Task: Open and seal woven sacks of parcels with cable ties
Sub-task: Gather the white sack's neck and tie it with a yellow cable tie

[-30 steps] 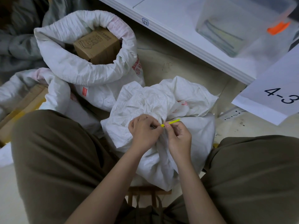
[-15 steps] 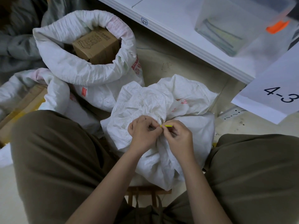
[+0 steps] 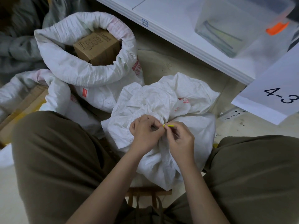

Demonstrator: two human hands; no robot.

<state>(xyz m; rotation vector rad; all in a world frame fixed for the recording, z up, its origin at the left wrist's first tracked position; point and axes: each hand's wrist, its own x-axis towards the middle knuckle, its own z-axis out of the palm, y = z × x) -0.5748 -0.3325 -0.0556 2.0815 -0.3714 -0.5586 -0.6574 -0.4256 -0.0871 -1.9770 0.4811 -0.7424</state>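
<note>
Mostly hidden: cable tie [image 3: 169,125], between hands [image 3: 161,135].

Three sacks [image 3: 161,102], one cable tie [image 3: 168,125]

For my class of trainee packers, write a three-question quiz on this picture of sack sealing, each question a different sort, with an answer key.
1. True or false: the open white woven sack at upper left holds a brown cardboard box.
2. Multiple choice: the thin yellow cable tie is at
A. the gathered neck of the crumpled white sack between the knees
B. the rim of the open sack
C. the floor
3. Fill in: the white paper sign at right reads ____.

Key
1. True.
2. A; the left hand and right hand meet there, the right hand's fingertips pinching the tie.
3. 4-3.
</note>
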